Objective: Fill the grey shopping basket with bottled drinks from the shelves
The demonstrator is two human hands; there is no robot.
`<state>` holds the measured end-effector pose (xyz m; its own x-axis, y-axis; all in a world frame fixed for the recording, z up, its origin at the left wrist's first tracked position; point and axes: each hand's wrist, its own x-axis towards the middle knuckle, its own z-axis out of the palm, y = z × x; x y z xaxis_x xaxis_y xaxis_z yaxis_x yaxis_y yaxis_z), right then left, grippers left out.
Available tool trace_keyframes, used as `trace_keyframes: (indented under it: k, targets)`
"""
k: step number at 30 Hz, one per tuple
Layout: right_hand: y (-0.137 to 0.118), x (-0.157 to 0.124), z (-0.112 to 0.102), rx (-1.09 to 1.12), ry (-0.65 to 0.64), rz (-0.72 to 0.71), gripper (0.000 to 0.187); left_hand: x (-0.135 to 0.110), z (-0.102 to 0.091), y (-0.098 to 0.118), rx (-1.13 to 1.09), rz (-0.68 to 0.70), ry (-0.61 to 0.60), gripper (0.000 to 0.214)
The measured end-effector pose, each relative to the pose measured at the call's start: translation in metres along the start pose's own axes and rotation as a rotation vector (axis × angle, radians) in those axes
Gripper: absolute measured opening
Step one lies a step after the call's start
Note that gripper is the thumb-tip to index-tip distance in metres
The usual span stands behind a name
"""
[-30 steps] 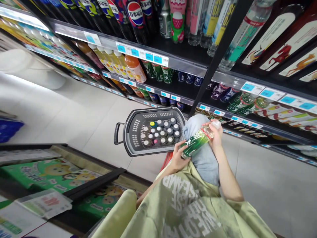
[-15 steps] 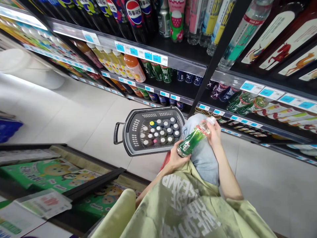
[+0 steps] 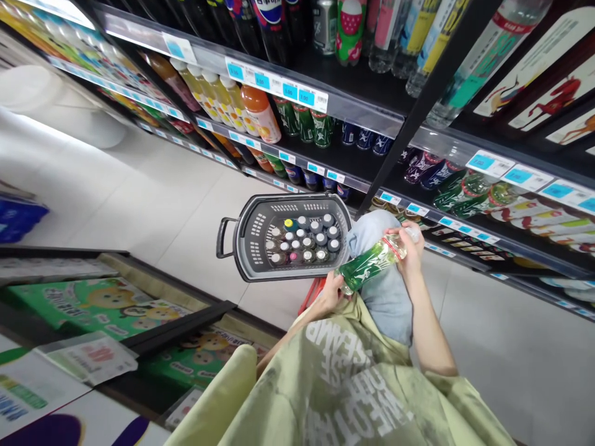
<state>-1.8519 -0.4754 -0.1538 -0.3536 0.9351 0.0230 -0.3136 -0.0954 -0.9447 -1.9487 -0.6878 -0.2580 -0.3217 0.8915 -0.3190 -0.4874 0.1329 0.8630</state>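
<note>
A clear bottle with a green label (image 3: pixel 368 267) lies tilted across my lap, above the jeans-clad knee. My left hand (image 3: pixel 332 291) grips its base, and my right hand (image 3: pixel 409 251) is closed round its neck near the white cap. To the left of the knee, a grey shopping basket (image 3: pixel 246 271) stands on the floor. It holds several upright bottles, most with white or grey caps, one with a yellow cap (image 3: pixel 289 223) and one with a pink cap (image 3: pixel 292 256).
Drink shelves (image 3: pixel 362 102) run along the far side, with price tags on their edges. An orange drink bottle (image 3: pixel 261 114) and small green bottles stand on a lower shelf. Behind me on the left are green boxes (image 3: pixel 93 310) on a display. A white tub (image 3: pixel 60 105) stands farther left.
The bottle has turned in my hands, so another side of its label shows. Both hands still hold it at its ends. The camera view has shifted slightly.
</note>
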Motion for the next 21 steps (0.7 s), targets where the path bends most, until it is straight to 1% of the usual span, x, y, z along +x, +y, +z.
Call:
trace_keyframes:
  k: [3, 5, 7, 10, 13, 16, 18, 21]
  targets:
    - [0.001, 0.001, 0.002, -0.015, 0.011, 0.011, 0.049, -0.001, -0.001, 0.012, 0.121, 0.077, -0.108, 0.089]
    - [0.001, 0.002, 0.004, -0.01, 0.02, 0.009, 0.048, -0.002, -0.002, 0.02, 0.179, 0.088, -0.151, 0.093]
    - [0.001, 0.003, 0.004, -0.003, 0.026, 0.0, 0.045, -0.003, -0.002, 0.026, 0.2, 0.076, -0.171, 0.095]
    - [0.0, 0.001, 0.005, -0.016, 0.015, -0.017, 0.044, -0.004, -0.002, 0.026, 0.161, 0.024, -0.145, 0.093]
    - [-0.003, -0.004, 0.006, -0.044, -0.034, -0.049, 0.045, 0.001, 0.0, 0.018, 0.048, -0.033, -0.075, 0.091]
    - [-0.007, -0.012, 0.009, -0.121, -0.137, -0.064, 0.044, 0.014, -0.002, 0.008, -0.116, -0.139, 0.037, 0.09]
    - [-0.011, -0.018, 0.011, -0.247, -0.251, -0.073, 0.04, 0.026, -0.007, 0.005, -0.213, -0.187, 0.151, 0.088]
    - [-0.015, -0.023, 0.016, -0.525, -0.428, -0.123, 0.033, 0.038, -0.023, 0.003, -0.282, -0.199, 0.345, 0.082]
